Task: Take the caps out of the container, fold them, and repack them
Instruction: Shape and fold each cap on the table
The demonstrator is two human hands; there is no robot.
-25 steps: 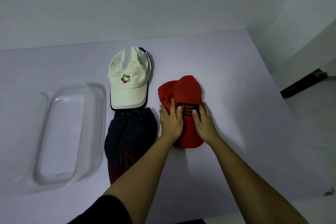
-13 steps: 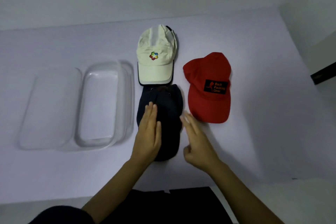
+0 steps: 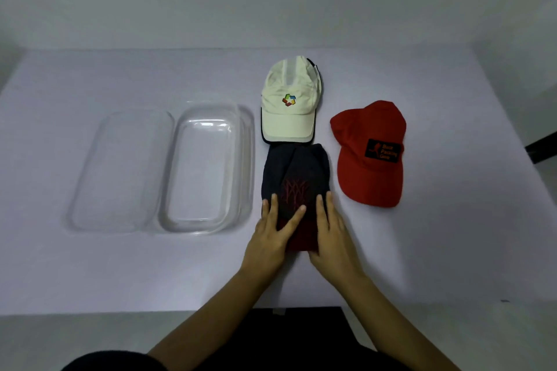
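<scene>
From the head view, both hands lie flat with fingers spread, the left hand (image 3: 272,230) and right hand (image 3: 330,227) pressing the navy cap (image 3: 297,178) beside the clear container (image 3: 208,169). It looks soft, light; best held at the stiffer brim.

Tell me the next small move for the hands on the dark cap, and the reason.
Probably press the dark cap flat and fold its crown. Both the left hand and right hand lie open on its brim end, and the clear container beside it holds nothing.
</scene>
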